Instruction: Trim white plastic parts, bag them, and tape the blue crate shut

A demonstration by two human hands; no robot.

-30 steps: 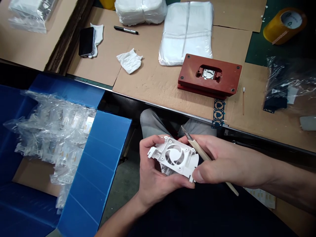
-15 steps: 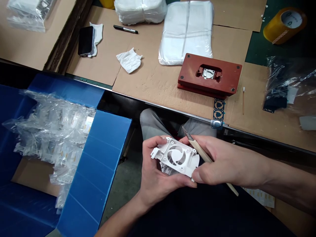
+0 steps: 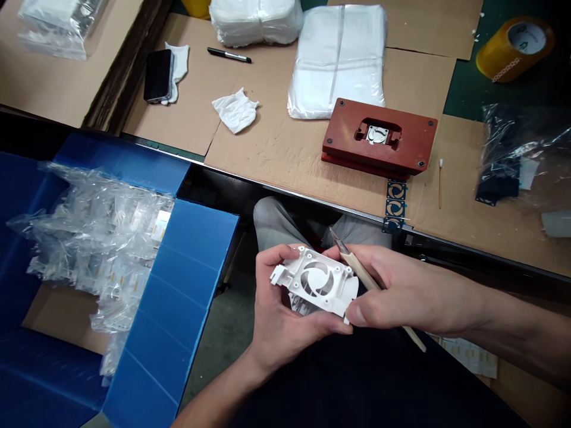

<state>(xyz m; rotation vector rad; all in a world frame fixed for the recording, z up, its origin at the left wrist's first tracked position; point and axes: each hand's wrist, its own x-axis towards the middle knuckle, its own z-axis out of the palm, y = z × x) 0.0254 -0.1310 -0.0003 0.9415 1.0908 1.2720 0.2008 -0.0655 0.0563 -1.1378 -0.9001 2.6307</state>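
Observation:
My left hand (image 3: 279, 321) cradles a white plastic fan frame (image 3: 316, 284) from below and from the left, fingers curled round its edges. My right hand (image 3: 401, 291) pinches the frame's right corner with the thumb. That same hand also holds a thin wooden-handled knife (image 3: 370, 284), whose blade tip pokes up past the frame's top right edge. Both hands hover over my lap, below the table's edge.
A red jig (image 3: 379, 138) with a metal insert lies on the cardboard-covered table (image 3: 276, 148). Behind it are white bag stacks (image 3: 338, 59), a crumpled tissue (image 3: 235, 110), a phone (image 3: 157, 75), a marker (image 3: 229, 55) and a yellow tape roll (image 3: 513, 46). A blue bin (image 3: 178, 297) of bagged parts stands left.
The fan frame has shifted slightly in my hands, tilting a little; both hands keep their grip and stay almost in place.

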